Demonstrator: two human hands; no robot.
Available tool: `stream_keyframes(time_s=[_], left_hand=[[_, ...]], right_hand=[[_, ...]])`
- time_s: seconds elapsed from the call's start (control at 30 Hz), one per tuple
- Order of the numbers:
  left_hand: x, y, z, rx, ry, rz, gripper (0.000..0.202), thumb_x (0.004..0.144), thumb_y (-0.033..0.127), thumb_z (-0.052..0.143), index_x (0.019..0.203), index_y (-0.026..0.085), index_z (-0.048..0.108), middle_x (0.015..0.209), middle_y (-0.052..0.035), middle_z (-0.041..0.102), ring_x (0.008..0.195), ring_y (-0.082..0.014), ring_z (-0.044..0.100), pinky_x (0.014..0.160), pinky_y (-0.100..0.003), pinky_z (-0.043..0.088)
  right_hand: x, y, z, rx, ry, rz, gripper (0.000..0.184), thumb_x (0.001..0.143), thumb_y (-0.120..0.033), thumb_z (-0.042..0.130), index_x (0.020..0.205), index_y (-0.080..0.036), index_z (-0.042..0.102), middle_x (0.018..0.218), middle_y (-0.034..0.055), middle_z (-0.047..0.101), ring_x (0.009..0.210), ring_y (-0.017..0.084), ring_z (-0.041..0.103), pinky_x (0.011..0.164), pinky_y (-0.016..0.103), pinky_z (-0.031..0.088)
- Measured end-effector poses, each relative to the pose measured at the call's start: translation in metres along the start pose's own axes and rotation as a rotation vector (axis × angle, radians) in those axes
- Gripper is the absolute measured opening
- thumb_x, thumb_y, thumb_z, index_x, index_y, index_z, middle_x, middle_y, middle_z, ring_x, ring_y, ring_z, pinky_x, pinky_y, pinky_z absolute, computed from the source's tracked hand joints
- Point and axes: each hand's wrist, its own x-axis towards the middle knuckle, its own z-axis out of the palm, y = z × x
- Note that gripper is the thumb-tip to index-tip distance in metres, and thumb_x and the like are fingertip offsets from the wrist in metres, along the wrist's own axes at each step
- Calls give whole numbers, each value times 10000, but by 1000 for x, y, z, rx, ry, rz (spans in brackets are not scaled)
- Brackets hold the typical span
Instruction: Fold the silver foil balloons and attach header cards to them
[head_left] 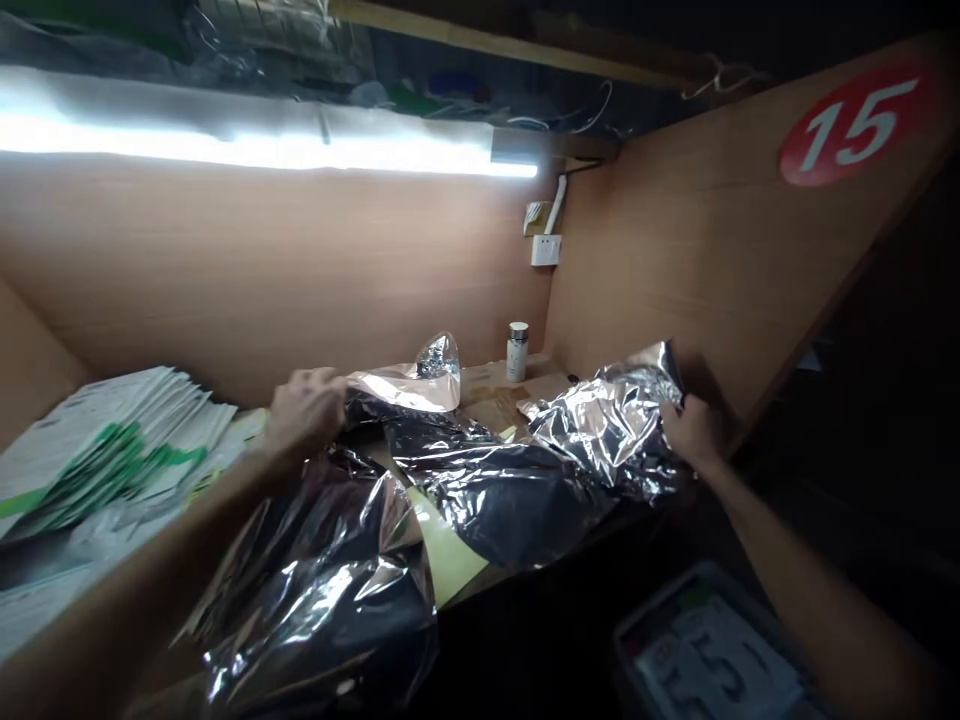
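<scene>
Shiny, crumpled silver film (517, 490) spreads over the table in several folds, and I cannot tell whether it is one sheet or several pieces. My left hand (307, 408) is closed at the left end of a fold, its fingers curled against the film. On the far right my right hand (694, 435) grips a bunched, wrinkled part of the same kind of film (615, 420), slightly raised. A large fold (330, 590) hangs over the front edge below my left forearm. Pale yellow sheet material (444, 550) shows between the folds.
Stacked papers with green bands (127, 440) lie at the left. A white bottle (517, 352) stands in the back right corner, below a wall socket (546, 250). A bin with printed labels (712, 650) sits low right. Wooden panels (300, 260) enclose the table under a tube lamp (262, 145).
</scene>
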Motion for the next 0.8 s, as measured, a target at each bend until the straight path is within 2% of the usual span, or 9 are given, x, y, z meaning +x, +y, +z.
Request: stream_keyframes(time_s=[0.07,0.17,0.27,0.33,0.4,0.47,0.57,0.67,0.8], left_hand=[[-30,54,18,-169,0,224,440,1043,238,346,1441,218,534,1540,-75,491,1347,-260,501,1097,-400,428],[-70,138,53,-436,-126,533,732,1018,522,456,1642,263,173,1702,-68,231,1528,-282,285,1201,-428,332],[-83,194,78,-459,-309,717,875,939,707,491,1634,247,221,1597,-139,438,1468,-378,389,1212,-544,256],[-74,212,84,-501,-304,738,751,970,686,443,1585,265,354,1414,-135,628,1312,-365,568,1176,-549,309],[-56,223,85,-565,-187,685,606,1044,582,323,1538,252,440,1401,-138,632,1276,-327,595,1158,-507,350],[-36,233,87,-602,-112,629,584,1072,512,237,1560,240,407,1582,-137,454,1425,-326,455,1187,-512,317],[-21,249,101,-533,-283,665,736,991,689,346,1618,309,281,1709,-103,194,1546,-445,161,1188,-714,154],[-25,264,119,-453,-417,766,957,831,831,507,1620,347,264,1720,-114,124,1529,-537,63,1117,-825,64],[-37,276,122,-545,-364,892,923,837,779,563,1610,354,291,1717,-88,169,1548,-475,92,1170,-752,82]], right_hand=[[8,-26,-5,-231,40,-162,255,841,-313,627,937,-102,734,969,236,734,1046,349,658,847,352,461],[14,-53,-7,-552,67,-354,307,909,-334,561,992,-92,730,1034,263,725,1035,365,656,862,375,436],[21,-61,-8,-666,81,-370,358,935,-321,509,1043,-64,733,1049,272,727,982,355,672,822,370,435],[25,-59,-10,-669,84,-342,379,928,-300,505,1070,-36,737,1073,287,724,976,349,679,798,359,439],[26,-54,-12,-648,85,-317,391,916,-285,515,1091,-16,739,1098,297,721,992,349,683,786,349,440],[23,-47,-14,-630,89,-296,396,910,-277,519,1095,-10,745,1107,295,722,1001,352,689,775,345,438],[14,-34,-18,-625,111,-248,388,909,-265,516,1062,-4,759,1060,289,735,960,349,705,734,340,434],[2,-25,-26,-632,164,-198,410,927,-281,495,1050,12,754,1020,302,736,910,349,713,694,341,434],[-29,-34,-35,-650,258,-205,463,991,-349,426,1117,-32,738,1027,288,736,946,385,701,784,398,467]])
